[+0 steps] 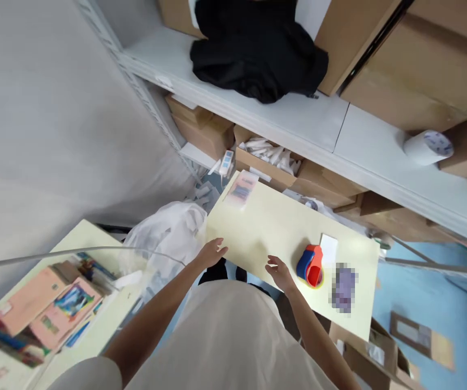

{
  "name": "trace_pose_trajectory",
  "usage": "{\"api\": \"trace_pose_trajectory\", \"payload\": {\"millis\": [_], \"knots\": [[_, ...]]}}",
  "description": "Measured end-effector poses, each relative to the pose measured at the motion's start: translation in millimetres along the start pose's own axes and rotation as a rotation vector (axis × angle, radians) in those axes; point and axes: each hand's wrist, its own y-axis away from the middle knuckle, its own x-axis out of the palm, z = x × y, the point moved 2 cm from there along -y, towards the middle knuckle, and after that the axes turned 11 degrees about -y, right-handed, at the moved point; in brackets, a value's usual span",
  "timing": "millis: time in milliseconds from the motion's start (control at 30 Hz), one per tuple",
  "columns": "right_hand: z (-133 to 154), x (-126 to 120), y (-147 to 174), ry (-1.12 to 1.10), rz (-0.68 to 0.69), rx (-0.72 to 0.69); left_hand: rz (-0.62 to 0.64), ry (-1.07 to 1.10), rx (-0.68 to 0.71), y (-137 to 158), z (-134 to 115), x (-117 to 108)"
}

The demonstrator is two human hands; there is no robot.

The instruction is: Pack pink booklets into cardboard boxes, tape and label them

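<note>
Over the near edge of a pale yellow table (274,216), my left hand (212,253) hovers with fingers apart and nothing in it. My right hand (279,272) is at the same edge, farther right, its fingers loosely spread and holding nothing. A red and blue tape dispenser (311,264) sits on the table just right of my right hand. Beyond it lies a small white pad (329,249), and beside that a pixelated purple item (344,288). At the far left corner is a translucent packet (242,187) with colourful contents.
A side table (107,241) at left bears pink boxes (65,314). A white plastic bag (164,227) stands between the tables. Behind is a shelf (298,119) with black cloth (258,54), cardboard boxes (432,59) and a white roll (426,147). Below it, an open carton (266,162) holds white items.
</note>
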Motion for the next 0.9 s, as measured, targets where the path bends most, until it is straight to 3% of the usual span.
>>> {"api": "trace_pose_trajectory", "payload": {"millis": [233, 400, 633, 900], "knots": [[1, 7, 10, 0.048, 0.223, -0.115, -0.085, 0.048, -0.077, 94, 4, 44], [-4, 39, 21, 0.121, 0.432, -0.118, -0.217, 0.142, -0.161, 153, 29, 60], [32, 124, 36, 0.234, 0.719, -0.235, -0.501, 0.258, -0.298, 212, 81, 56], [60, 252, 83, 0.409, 1.002, -0.365, -0.702, 0.494, -0.474, 292, 169, 62]]}}
